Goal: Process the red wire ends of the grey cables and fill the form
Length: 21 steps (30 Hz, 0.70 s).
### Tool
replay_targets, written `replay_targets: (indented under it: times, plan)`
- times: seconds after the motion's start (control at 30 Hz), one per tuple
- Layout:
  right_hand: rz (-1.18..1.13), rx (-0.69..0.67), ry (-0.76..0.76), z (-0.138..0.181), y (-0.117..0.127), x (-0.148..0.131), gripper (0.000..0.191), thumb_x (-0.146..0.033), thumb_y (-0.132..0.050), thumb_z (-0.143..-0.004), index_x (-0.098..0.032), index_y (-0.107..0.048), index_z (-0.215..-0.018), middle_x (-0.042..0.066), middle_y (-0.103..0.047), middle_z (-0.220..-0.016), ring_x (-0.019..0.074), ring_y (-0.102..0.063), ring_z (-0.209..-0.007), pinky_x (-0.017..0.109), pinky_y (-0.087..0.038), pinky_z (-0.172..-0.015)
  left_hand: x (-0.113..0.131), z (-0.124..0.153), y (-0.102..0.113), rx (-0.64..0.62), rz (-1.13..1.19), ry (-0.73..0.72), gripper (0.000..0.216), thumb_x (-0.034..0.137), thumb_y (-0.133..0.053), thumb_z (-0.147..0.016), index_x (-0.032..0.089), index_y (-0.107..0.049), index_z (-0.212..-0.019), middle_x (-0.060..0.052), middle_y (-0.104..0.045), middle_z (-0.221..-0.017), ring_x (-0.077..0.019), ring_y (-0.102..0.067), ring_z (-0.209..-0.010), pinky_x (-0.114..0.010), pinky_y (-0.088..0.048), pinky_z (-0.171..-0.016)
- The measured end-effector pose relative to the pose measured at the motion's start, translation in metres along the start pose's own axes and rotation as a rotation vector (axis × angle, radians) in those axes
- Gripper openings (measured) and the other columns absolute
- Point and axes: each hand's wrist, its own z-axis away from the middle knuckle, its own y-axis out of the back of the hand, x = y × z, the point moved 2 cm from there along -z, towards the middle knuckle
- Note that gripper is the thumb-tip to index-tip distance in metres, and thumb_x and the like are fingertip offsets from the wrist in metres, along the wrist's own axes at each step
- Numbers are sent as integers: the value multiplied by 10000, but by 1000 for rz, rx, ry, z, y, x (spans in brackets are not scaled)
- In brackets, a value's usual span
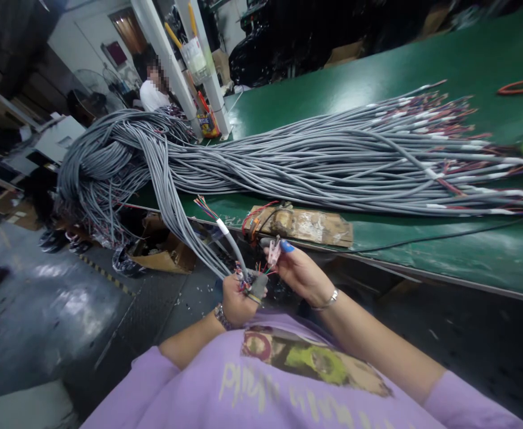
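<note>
In front of my body, my left hand (240, 302) is closed around the ends of several grey cables (198, 244), with thin coloured wires poking out near the thumb. That thumb has a grey finger cover (258, 288). One thick cable end with a white sleeve (222, 227) and fanned coloured wires (206, 207) points up and away from this hand. Close by on the right, my right hand (300, 275) pinches a small pinkish piece (274, 252) whose kind I cannot make out; a blue finger cover (287, 245) is on its thumb. Red and green wires (265, 269) show between the hands.
A large bundle of grey cables (288, 161) lies along the green table (422, 250), hanging over its left end. At the table edge sits a wooden board (324, 227) with a taped device. A cardboard box (165, 253) is below. A person (152, 95) is behind the posts.
</note>
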Motion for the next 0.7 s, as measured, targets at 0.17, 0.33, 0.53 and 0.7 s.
replay_targets:
  times: [0.17,0.33,0.53,0.7]
  plan:
    - [-25,3,-28,1,3,2,351,-516,-820,-599,-216,-733,-758,2,-705,-713,110,-580,-616,221,-462,-542,0,-6,-4,27,-2,-39,338,472,-630,-825,152,-684,-730,-28,-666,-552,-123,-621,-473,-218,-517,-496]
    - [-109,34,-76,0,4,2,345,-455,-874,-530,-231,-735,-754,-21,-726,-739,102,-603,-633,212,-486,-572,-5,-10,-3,43,-27,-68,294,433,-629,-833,154,-683,-758,-25,-676,-564,-131,-637,-489,-220,-519,-502]
    - [-109,41,-28,-2,1,4,383,-467,-885,-493,-215,-733,-738,-23,-712,-703,99,-571,-584,228,-465,-572,-23,-7,-2,36,-57,-9,282,445,-682,-774,168,-667,-723,-15,-668,-563,-131,-628,-499,-223,-529,-526]
    - [-72,55,7,-3,3,6,319,-463,-845,-589,-219,-730,-761,2,-706,-716,134,-568,-605,280,-458,-609,-25,-6,-3,21,-61,2,285,449,-702,-751,171,-660,-702,-11,-659,-554,-129,-604,-480,-229,-519,-509]
